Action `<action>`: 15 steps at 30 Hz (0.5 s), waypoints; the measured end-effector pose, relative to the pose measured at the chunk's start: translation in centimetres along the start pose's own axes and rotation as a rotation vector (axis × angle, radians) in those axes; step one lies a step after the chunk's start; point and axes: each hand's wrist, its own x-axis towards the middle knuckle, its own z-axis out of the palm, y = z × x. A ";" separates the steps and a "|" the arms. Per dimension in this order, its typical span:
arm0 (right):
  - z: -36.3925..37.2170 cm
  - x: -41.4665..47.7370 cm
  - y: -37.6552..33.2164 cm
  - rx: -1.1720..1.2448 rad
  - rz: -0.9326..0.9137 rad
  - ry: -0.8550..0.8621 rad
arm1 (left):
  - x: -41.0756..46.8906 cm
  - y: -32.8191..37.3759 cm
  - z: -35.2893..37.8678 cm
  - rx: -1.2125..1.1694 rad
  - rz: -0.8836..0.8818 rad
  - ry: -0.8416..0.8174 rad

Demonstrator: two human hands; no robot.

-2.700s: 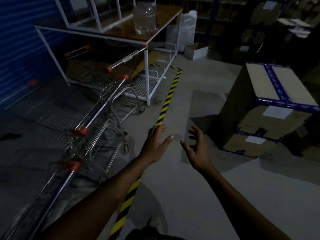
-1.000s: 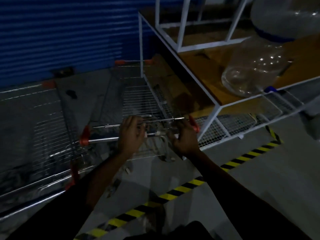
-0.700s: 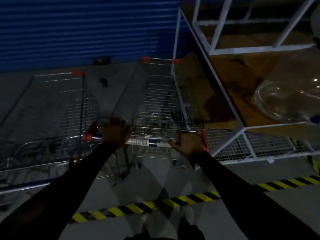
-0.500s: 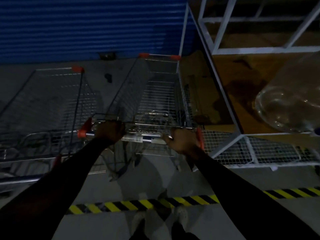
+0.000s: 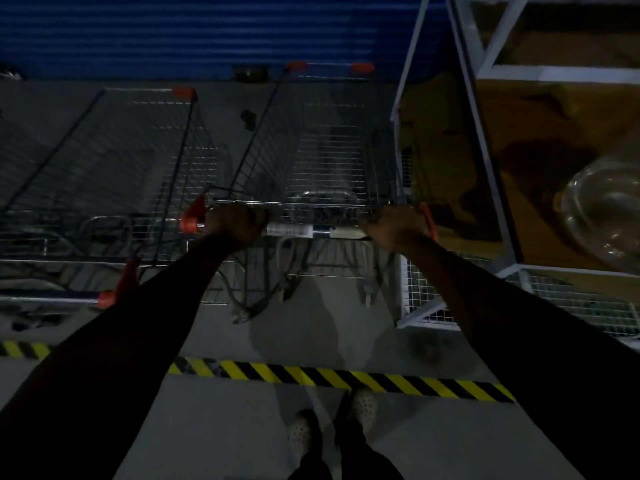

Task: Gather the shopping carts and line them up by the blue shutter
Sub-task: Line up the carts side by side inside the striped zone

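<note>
A wire shopping cart with orange corner caps stands straight ahead, its front end close to the blue shutter. My left hand grips the left part of its handle bar. My right hand grips the right part of the same bar. A second wire cart stands parallel on the left, also facing the shutter. The scene is dim.
A white metal rack with a wooden shelf stands tight against the cart's right side, with a clear plastic jug on it. Yellow-black floor tape runs across in front of my feet. A small dark object lies between the carts.
I turned to face the shutter and took the cart's handle in both hands. Since then the cart has straightened beside the rack and its front has neared the shutter.
</note>
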 end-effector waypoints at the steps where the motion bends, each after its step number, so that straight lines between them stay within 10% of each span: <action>1: 0.0 0.2 0.4 0.000 -0.001 -0.001 | -0.5 0.3 -0.2 -0.015 0.016 0.021; 15: 0.5 -4.4 1.4 -0.159 0.017 -0.060 | -4.9 1.4 0.2 -0.060 0.075 0.054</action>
